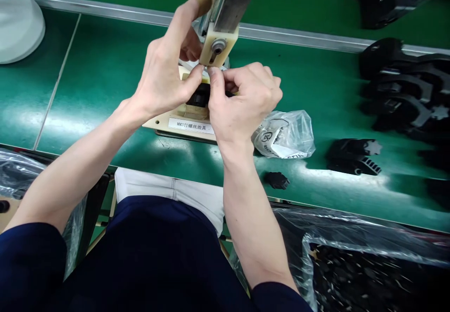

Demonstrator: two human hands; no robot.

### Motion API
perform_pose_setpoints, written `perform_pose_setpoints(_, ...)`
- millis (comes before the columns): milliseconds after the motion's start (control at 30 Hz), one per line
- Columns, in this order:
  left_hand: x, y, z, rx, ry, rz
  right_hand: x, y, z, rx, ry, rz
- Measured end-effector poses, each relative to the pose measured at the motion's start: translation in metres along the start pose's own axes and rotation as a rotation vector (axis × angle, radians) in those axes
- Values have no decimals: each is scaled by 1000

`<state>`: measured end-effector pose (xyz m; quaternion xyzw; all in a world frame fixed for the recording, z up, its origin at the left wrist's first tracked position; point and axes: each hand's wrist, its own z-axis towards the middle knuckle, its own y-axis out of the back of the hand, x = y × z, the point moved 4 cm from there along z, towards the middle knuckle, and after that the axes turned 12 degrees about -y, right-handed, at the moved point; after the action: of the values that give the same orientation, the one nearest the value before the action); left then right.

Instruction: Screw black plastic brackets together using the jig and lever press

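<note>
My left hand (163, 70) reaches to the lower end of a cream block (218, 44) on a vertical metal post. Its index finger, with a brown cover on the tip, is raised away from the thumb; the other fingers are partly hidden. My right hand (246, 96) is closed, thumb and fingers together just below the block. Whatever lies between those fingers is too small to make out. The two thumb tips nearly meet. Beneath them, a black part (198, 95) sits in a cream fixture (158, 120) with a white printed label (190, 125).
Right of the fixture lies a clear plastic bag (286, 133). Black parts (353, 155) and a smaller black piece (277, 179) rest on the green table (105, 68). More black parts crowd the right side. A lined bin (365, 274) stands below; a white round object (19, 21) is far left.
</note>
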<state>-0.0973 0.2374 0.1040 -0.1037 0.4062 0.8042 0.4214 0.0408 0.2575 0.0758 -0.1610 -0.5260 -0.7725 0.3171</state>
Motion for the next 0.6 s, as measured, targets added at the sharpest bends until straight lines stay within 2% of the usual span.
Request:
perform_pose_setpoints(133, 3, -1, 1, 51, 17, 90, -1, 12, -13, 85, -19, 19)
perform_pose_setpoints(200, 7, -3, 0, 55, 19, 104, -3, 25, -19, 86, -9, 42)
perform_pose_setpoints(267, 9, -3, 0, 25, 2, 112, -2, 46, -21, 42, 11, 72)
perform_pose_setpoints(367, 0, -1, -2, -89, -45, 130, 4, 88, -14, -35, 40, 154)
perform_pose_setpoints(467, -5, -5, -5, -179, -44, 115, 9, 127, 12, -89, 44, 281)
perform_pose_setpoints(533, -2, -14, -4, -185, -31, 94, 16, 152, 48, -152, 74, 371)
perform_pose_setpoints(600, 0, -21, -3, -188, -42, 57, 38, 182, 95, -245, 155, 447)
